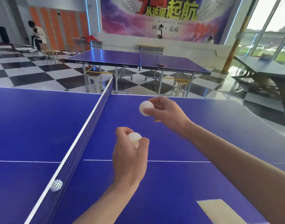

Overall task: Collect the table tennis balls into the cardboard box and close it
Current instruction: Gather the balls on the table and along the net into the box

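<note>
Three white table tennis balls in view. First ball [134, 138] in the grip of the left hand [130, 157], pinched between thumb and curled fingers, above the blue desk [170, 188] and close to its white centre line. Second ball [145, 108] in the grip of the right hand [168, 111], pinched at the fingertips, farther out over the desk and near its far edge. Both hands raised, not touching the desk, a little apart from each other. Third ball [56, 185] down on the desk at the left, seen through the mesh of the net [83, 143], just beside it on its other side. Of the cardboard box [219, 210] only one pale flap visible, at the lower right corner over the desk, well apart from the third ball; the rest of it outside the frame. Behind, a second desk [122, 59] of the same blue on a black and white checked floor [33, 73], with a red bat [161, 65] on top. At far left, a person [36, 36] sitting before orange lockers [61, 28].
</note>
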{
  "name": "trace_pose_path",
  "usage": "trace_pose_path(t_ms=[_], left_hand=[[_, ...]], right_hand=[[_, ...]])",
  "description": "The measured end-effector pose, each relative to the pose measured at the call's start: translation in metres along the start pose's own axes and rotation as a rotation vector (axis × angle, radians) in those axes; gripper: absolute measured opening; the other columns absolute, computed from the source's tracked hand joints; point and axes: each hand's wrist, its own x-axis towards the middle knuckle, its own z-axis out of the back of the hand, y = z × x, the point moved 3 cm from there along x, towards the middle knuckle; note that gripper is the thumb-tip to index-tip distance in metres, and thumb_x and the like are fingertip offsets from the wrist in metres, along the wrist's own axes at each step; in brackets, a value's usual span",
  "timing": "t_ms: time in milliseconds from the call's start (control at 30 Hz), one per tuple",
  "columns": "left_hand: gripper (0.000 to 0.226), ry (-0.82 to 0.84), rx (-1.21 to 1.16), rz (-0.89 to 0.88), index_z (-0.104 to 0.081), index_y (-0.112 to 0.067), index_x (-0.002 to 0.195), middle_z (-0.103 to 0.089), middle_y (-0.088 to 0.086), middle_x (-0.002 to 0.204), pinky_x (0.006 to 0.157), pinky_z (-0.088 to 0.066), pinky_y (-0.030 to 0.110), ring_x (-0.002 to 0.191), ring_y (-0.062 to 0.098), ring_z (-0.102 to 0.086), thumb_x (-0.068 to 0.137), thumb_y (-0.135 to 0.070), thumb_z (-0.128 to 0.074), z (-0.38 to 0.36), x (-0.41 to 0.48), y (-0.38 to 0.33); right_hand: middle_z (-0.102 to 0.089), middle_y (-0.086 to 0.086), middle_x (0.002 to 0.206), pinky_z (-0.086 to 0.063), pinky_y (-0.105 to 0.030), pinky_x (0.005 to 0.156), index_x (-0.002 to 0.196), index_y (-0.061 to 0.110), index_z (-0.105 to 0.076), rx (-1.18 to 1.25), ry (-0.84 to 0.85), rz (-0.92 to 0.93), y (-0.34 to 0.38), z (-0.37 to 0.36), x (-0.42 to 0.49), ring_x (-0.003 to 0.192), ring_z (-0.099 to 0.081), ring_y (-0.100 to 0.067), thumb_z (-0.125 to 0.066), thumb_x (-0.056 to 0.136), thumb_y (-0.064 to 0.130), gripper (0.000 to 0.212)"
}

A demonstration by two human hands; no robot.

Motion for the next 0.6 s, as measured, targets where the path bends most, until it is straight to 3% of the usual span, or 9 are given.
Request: trace_pose_path(t_ms=[100, 300, 533, 600], left_hand=[[0.016, 0.081, 0.003, -0.043, -0.040, -0.035, 0.092, -0.054, -0.012, 0.080, 0.048, -0.043, 0.022, 0.063, 0.007, -0.055, 0.084, -0.047, -0.046, -0.018, -0.057, -0.031], [0.046, 0.306, 0.177, -0.111, -0.047, -0.037, 0.095, -0.059, -0.013, 0.077, 0.064, -0.050, 0.033, 0.066, 0.006, -0.056, 0.073, -0.075, -0.031, -0.053, -0.160, -0.058], [0.041, 0.410, 0.534, -0.136, -0.053, -0.040, 0.098, -0.048, -0.018, 0.094, 0.086, -0.042, 0.032, 0.088, 0.006, -0.044, 0.071, -0.071, -0.046, -0.080, -0.249, -0.032], [0.040, 0.399, 0.574, -0.183, -0.055, -0.041, 0.098, -0.046, -0.021, 0.095, 0.083, -0.038, 0.025, 0.087, 0.000, -0.033, 0.070, -0.070, -0.052, -0.083, -0.264, -0.026]], right_hand=[[-0.069, 0.006, 0.101, -0.054, -0.033, 0.078, 0.102, 0.024, -0.060, 0.018, -0.068, 0.017, 0.011, 0.050, -0.062, 0.091, -0.064, -0.015, -0.070, 0.082, 0.025, 0.022], [-0.070, 0.007, 0.096, -0.052, -0.020, 0.068, 0.105, 0.021, -0.062, 0.027, -0.199, -0.049, -0.010, 0.120, -0.185, 0.086, -0.066, -0.004, -0.071, 0.082, 0.028, 0.025], [-0.069, 0.018, 0.089, -0.046, -0.011, 0.062, 0.097, 0.034, -0.063, -0.108, -0.281, -0.186, -0.084, 0.129, -0.300, 0.084, -0.062, 0.007, -0.070, 0.075, 0.051, 0.029], [-0.068, 0.020, 0.085, -0.047, -0.014, 0.063, 0.096, 0.037, -0.062, -0.179, -0.284, -0.223, -0.099, 0.129, -0.320, 0.081, -0.061, 0.008, -0.066, 0.072, 0.058, 0.032]])
